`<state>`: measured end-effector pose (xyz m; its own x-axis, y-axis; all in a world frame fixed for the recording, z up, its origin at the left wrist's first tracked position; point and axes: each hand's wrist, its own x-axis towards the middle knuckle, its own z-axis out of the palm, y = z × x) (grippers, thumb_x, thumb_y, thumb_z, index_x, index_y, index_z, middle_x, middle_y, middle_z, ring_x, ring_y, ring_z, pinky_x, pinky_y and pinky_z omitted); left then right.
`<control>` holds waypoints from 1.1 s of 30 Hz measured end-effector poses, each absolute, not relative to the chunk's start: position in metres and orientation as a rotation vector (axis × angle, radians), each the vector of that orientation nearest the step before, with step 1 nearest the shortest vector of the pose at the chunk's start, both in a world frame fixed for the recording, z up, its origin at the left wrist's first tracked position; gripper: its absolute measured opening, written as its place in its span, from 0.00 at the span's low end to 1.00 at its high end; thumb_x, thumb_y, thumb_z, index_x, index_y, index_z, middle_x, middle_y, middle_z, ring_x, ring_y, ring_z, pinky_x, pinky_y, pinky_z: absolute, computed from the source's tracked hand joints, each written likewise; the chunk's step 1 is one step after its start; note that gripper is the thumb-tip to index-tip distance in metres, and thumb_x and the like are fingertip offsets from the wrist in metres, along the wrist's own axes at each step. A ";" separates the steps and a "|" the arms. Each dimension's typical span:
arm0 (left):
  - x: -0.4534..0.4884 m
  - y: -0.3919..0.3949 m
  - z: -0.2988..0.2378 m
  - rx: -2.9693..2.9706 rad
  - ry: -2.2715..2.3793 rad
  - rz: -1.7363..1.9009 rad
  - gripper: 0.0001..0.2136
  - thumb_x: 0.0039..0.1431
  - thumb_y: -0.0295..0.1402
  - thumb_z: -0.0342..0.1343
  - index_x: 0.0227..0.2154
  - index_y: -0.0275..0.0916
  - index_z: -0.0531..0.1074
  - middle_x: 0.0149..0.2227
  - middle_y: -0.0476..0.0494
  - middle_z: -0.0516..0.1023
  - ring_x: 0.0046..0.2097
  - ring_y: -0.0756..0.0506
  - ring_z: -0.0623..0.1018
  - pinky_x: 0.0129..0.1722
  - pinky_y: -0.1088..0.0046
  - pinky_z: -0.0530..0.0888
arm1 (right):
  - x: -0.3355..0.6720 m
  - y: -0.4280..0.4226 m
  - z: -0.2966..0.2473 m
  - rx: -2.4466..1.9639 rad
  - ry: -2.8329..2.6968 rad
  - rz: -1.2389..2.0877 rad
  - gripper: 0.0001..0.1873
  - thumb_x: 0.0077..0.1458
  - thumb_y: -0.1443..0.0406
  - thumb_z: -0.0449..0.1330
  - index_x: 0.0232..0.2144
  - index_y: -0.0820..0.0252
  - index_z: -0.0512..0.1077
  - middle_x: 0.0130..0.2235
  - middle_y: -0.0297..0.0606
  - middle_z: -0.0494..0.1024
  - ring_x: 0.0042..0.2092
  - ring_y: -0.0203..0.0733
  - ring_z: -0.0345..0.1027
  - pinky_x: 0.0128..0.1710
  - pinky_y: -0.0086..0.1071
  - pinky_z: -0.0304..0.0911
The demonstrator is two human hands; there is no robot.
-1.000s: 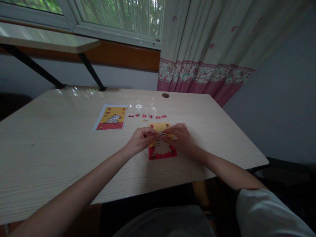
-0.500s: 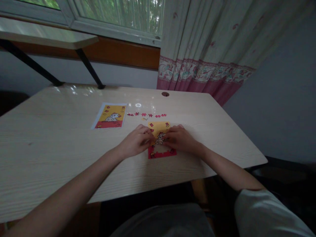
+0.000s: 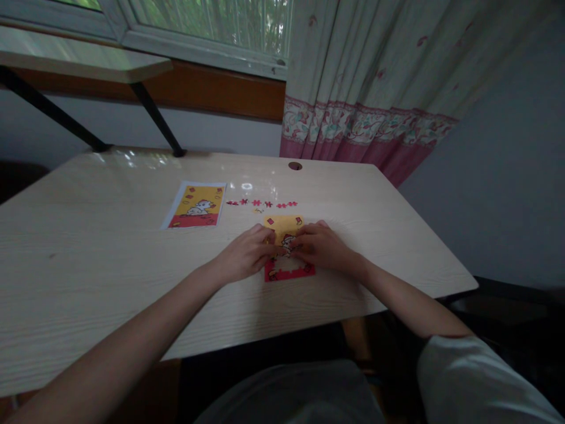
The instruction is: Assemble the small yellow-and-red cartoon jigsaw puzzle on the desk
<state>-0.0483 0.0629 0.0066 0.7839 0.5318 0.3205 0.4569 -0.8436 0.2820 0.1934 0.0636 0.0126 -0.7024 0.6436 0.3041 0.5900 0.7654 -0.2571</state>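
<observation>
A partly assembled jigsaw puzzle (image 3: pixel 286 222) lies on the table, yellow at the top and red along the bottom, with a white cartoon animal in the middle. An open gap shows bare table inside its lower part. My left hand (image 3: pixel 247 252) is closed at the puzzle's left side, its forefinger reaching onto the animal. From the right, my right hand (image 3: pixel 325 246) has its bent fingers pressed together on the puzzle's right edge and middle. Any single piece under the fingertips is hidden.
Behind the puzzle several loose red jigsaw pieces (image 3: pixel 256 202) lie in a row, with a yellow piece (image 3: pixel 258 211) just in front. A printed reference picture (image 3: pixel 198 206) lies to the left. A raised shelf (image 3: pixel 88 65) stands at the back left, and a curtain (image 3: pixel 353 123) hangs behind the table (image 3: pixel 132 253).
My left forefinger has straightened and moved right, further onto the puzzle's middle. My right hand stays nearly in place. The whole view has shifted slightly.
</observation>
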 end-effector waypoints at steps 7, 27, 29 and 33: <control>-0.043 0.058 0.010 3.054 0.777 0.492 0.13 0.63 0.31 0.47 0.44 0.43 0.75 0.35 0.40 0.70 0.38 0.43 0.66 0.35 0.68 0.66 | 0.188 0.061 0.015 -1.012 -2.619 0.258 0.04 0.55 0.63 0.61 0.32 0.56 0.76 0.38 0.35 0.76 0.40 0.38 0.69 0.40 0.33 0.52; -0.057 0.062 0.013 3.125 0.913 0.458 0.12 0.59 0.27 0.50 0.43 0.38 0.74 0.36 0.39 0.72 0.38 0.43 0.67 0.35 0.68 0.66 | 0.222 0.086 0.020 -0.928 -2.538 0.100 0.13 0.57 0.57 0.58 0.41 0.54 0.75 0.40 0.38 0.76 0.40 0.41 0.66 0.41 0.36 0.54; -0.062 0.068 0.014 3.100 1.053 0.449 0.13 0.60 0.27 0.48 0.44 0.37 0.74 0.37 0.38 0.72 0.39 0.42 0.67 0.36 0.67 0.67 | 0.227 0.090 0.018 -0.946 -2.543 0.109 0.13 0.56 0.57 0.59 0.41 0.53 0.75 0.40 0.37 0.76 0.40 0.41 0.65 0.41 0.37 0.54; -0.071 0.080 0.010 3.004 1.466 0.454 0.16 0.61 0.29 0.46 0.49 0.35 0.71 0.39 0.36 0.72 0.40 0.40 0.68 0.38 0.64 0.68 | 0.228 0.097 0.007 -0.960 -2.583 0.146 0.17 0.55 0.55 0.60 0.45 0.55 0.73 0.44 0.39 0.75 0.43 0.42 0.65 0.43 0.37 0.55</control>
